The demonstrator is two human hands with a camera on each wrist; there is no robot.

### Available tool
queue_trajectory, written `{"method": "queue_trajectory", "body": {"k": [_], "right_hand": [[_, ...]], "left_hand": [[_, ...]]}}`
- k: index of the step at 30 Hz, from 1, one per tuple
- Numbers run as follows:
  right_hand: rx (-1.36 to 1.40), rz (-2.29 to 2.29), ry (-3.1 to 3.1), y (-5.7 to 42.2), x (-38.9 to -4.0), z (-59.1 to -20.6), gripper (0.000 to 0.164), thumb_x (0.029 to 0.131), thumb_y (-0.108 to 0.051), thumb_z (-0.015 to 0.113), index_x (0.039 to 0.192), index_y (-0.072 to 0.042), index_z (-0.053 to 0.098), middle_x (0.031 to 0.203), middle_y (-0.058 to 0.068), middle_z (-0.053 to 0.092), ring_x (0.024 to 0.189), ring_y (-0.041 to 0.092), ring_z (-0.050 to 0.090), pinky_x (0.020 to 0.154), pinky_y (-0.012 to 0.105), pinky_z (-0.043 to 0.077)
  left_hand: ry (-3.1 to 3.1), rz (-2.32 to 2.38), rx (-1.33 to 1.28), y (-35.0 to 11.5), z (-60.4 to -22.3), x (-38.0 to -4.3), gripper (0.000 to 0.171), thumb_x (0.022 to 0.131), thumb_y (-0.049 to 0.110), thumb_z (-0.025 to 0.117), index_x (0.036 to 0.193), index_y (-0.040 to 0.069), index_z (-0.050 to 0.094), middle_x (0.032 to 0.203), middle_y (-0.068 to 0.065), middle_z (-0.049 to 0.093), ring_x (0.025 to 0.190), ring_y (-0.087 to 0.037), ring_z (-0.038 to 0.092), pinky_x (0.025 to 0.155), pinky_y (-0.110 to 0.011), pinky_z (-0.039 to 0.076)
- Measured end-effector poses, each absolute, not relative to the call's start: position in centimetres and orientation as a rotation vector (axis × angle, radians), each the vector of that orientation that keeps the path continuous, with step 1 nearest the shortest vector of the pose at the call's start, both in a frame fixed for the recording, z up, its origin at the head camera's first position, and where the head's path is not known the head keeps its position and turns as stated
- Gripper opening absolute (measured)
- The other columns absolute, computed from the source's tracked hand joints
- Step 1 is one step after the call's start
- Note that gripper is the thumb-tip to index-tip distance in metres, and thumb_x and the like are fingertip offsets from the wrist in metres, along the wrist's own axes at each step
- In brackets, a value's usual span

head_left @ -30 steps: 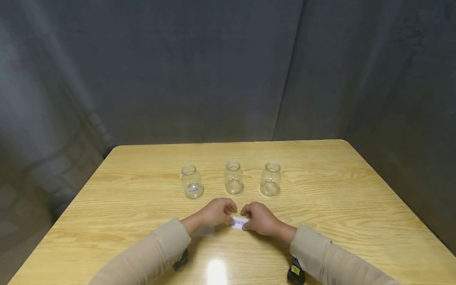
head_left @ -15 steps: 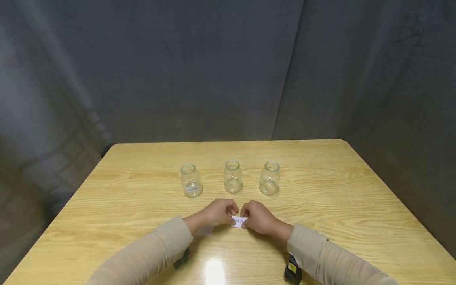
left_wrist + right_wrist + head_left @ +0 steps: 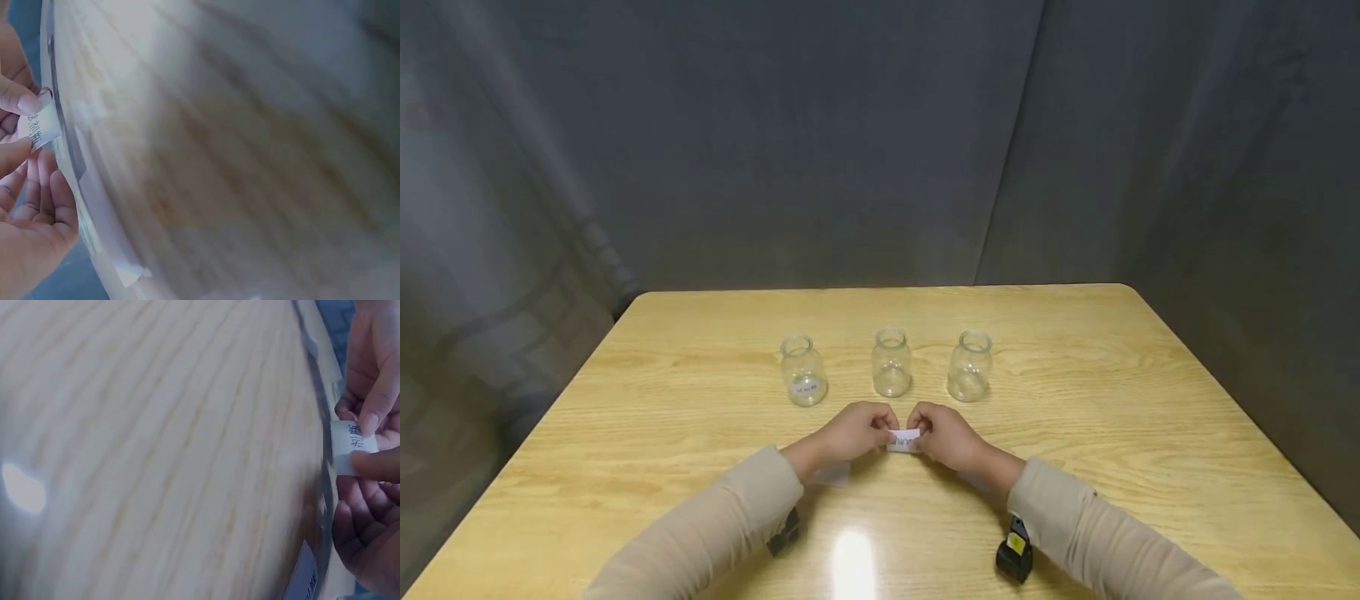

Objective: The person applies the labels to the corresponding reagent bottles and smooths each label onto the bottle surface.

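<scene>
"So, where exactly was the white label (image 3: 903, 441)?"

"Between the 2 hands, held over the table (image 3: 1112, 450). The left hand (image 3: 856, 435) pinched 1 end, the right hand (image 3: 953, 437) pinched the other, and both thumbs (image 3: 26, 102) pressed on the printed face."

"Could you read it?"

"Only partly; the thumbs covered some of the dark characters."

"And close by?"

"A pale slip (image 3: 832, 474) lay on the table near the left hand. Near the right hand, a printed slip (image 3: 304, 578) lay on the table too, only partly in view."

"What stood farther out?"

"3 clear glass jars in a row beyond the hands, upright and apart. The leftmost jar (image 3: 802, 367) carried a white sticker (image 3: 807, 388) with dark print; the middle jar (image 3: 892, 362) stood beyond the label, the rightmost jar (image 3: 970, 367) beyond the right hand."

"And around that?"

"Beige sleeves (image 3: 700, 525) covered the forearms, a black device (image 3: 1015, 558) showed by the right one, and a dark grey curtain (image 3: 820, 150) hung behind the table."
</scene>
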State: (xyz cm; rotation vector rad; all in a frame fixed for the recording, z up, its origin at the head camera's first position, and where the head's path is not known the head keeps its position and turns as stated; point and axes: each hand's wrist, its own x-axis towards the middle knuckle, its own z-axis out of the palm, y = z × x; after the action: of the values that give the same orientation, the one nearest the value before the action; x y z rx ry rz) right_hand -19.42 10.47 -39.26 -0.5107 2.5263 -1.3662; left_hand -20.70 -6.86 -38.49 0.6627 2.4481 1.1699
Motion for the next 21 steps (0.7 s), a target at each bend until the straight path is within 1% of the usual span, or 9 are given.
{"method": "queue_trajectory", "body": {"k": [2, 4, 7, 12, 18, 21], "right_hand": [[-0.475, -1.443, 2.478, 10.58, -19.50, -39.07, 0.010, 0.076, 0.007, 0.057, 0.081, 0.000, 0.052, 0.068, 0.004, 0.045, 0.049, 0.010, 0.039, 0.040, 0.017, 0.033], [-0.445, -1.505, 2.448, 10.66, -19.54, -38.91, 0.008, 0.077, 0.005, 0.056, 0.084, 0.001, 0.052, 0.070, 0.005, 0.046, 0.051, 0.011, 0.040, 0.041, 0.018, 0.033], [-0.413, -1.566, 2.430, 10.70, -19.56, -38.66, 0.008, 0.078, 0.003, 0.056, 0.085, 0.002, 0.053, 0.073, 0.005, 0.048, 0.058, 0.012, 0.043, 0.046, 0.019, 0.036], [-0.375, -1.663, 2.371, 10.74, -19.55, -38.47, 0.010, 0.078, 0.002, 0.057, 0.086, 0.004, 0.051, 0.078, 0.007, 0.050, 0.069, 0.014, 0.045, 0.057, 0.021, 0.040], [-0.363, -1.737, 2.321, 10.90, -19.59, -38.39, 0.015, 0.076, 0.002, 0.059, 0.088, 0.006, 0.051, 0.078, 0.007, 0.052, 0.069, 0.014, 0.049, 0.060, 0.022, 0.043], [-0.316, -1.790, 2.302, 10.89, -19.64, -38.24, 0.015, 0.075, 0.003, 0.058, 0.087, 0.006, 0.051, 0.078, 0.007, 0.052, 0.069, 0.014, 0.050, 0.063, 0.026, 0.046]], "left_hand": [[2.449, 1.211, 0.636, -6.95, -38.33, -20.81, 0.005, 0.081, 0.009, 0.057, 0.082, 0.004, 0.057, 0.071, 0.001, 0.053, 0.066, -0.011, 0.049, 0.057, -0.023, 0.042], [2.454, 1.241, 0.607, -6.98, -38.28, -20.93, 0.004, 0.081, 0.009, 0.057, 0.083, 0.005, 0.057, 0.071, 0.002, 0.053, 0.066, -0.012, 0.050, 0.059, -0.024, 0.042], [2.456, 1.284, 0.572, -6.95, -38.10, -20.99, 0.004, 0.081, 0.009, 0.056, 0.083, 0.007, 0.057, 0.072, 0.001, 0.054, 0.068, -0.012, 0.050, 0.062, -0.025, 0.042], [2.418, 1.393, 0.523, -6.97, -37.86, -20.90, 0.006, 0.082, 0.008, 0.055, 0.085, 0.004, 0.057, 0.074, -0.002, 0.054, 0.070, -0.014, 0.050, 0.062, -0.026, 0.043], [2.325, 1.521, 0.454, -6.85, -37.95, -20.71, 0.009, 0.082, 0.007, 0.055, 0.088, 0.001, 0.055, 0.074, -0.005, 0.054, 0.071, -0.018, 0.053, 0.065, -0.029, 0.045], [2.274, 1.560, 0.441, -6.81, -37.97, -20.53, 0.009, 0.081, 0.007, 0.055, 0.087, 0.000, 0.054, 0.074, -0.005, 0.054, 0.070, -0.018, 0.053, 0.066, -0.030, 0.047]]}}
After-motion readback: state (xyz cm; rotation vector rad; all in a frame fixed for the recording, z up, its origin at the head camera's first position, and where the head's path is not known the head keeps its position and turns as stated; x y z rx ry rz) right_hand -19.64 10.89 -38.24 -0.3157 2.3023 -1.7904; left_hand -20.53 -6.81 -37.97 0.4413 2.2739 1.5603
